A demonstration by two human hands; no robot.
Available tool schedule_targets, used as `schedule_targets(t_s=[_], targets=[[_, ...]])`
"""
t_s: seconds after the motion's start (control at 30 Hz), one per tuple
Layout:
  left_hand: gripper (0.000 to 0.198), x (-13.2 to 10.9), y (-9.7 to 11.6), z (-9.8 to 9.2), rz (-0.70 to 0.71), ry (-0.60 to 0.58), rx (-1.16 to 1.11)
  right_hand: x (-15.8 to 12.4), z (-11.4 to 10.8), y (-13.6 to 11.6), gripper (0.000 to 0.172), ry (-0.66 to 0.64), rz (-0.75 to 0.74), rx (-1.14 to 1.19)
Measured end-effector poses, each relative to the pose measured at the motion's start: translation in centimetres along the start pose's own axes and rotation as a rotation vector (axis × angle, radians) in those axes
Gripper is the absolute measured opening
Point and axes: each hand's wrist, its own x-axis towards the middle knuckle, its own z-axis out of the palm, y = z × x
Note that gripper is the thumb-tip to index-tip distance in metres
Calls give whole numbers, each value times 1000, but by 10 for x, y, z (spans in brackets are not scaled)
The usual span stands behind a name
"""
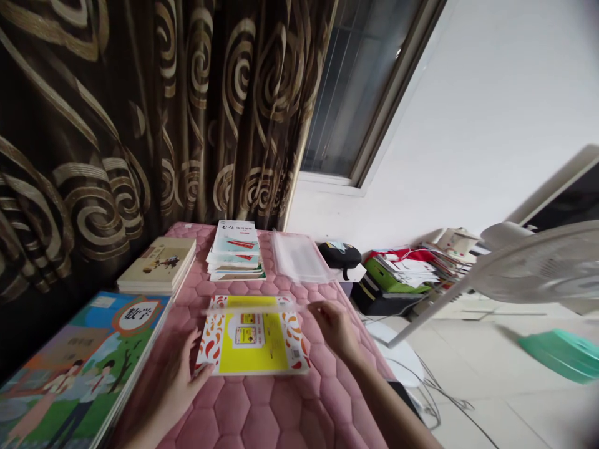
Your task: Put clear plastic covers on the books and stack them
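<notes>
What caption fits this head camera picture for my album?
A yellow booklet between the left hand and right hand on a pink quilted cover, book stacks behind.

The near strip of the pink quilted bench (262,411) is bare, so a hand can pass from side to side in front of the yellow booklet (253,337). On the left the big textbook stack (79,368) walls the edge, leaving the left hand (180,380) a narrow lane. Behind the booklet, a thin bare band runs before the brown book pile (156,265), the workbook stack (234,249) and the clear folder (299,255), with the curtain (140,125) just behind them. On the right the bench drops to open air, and the fan (538,262) stands well apart.
</notes>
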Motion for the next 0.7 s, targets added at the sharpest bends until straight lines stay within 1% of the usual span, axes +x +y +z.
schedule_targets(t_s=[0.07,0.13,0.2,0.3,0.37,0.43,0.53,0.6,0.7], targets=[[49,-1,3,-2,52,-18,57,34,5,-2,39,57,55,78],[38,-2,5,-3,111,-43,139,71,14,-1,42,87,148,190],[37,-4,5,-3,132,-40,211,108,28,3,43,107,212,266],[40,-7,4,0,131,-22,294,155,54,12,32,96,253,269],[40,-8,5,0,128,-20,345,176,72,19,23,87,295,243],[41,-9,6,-1,126,-35,384,190,89,26,18,78,341,200],[46,-10,10,-5,136,-69,437,199,107,37,16,68,398,129],[50,-10,12,-8,156,-72,479,201,116,44,16,62,429,93],[49,-11,14,-9,187,-54,521,202,125,54,17,47,458,79]])
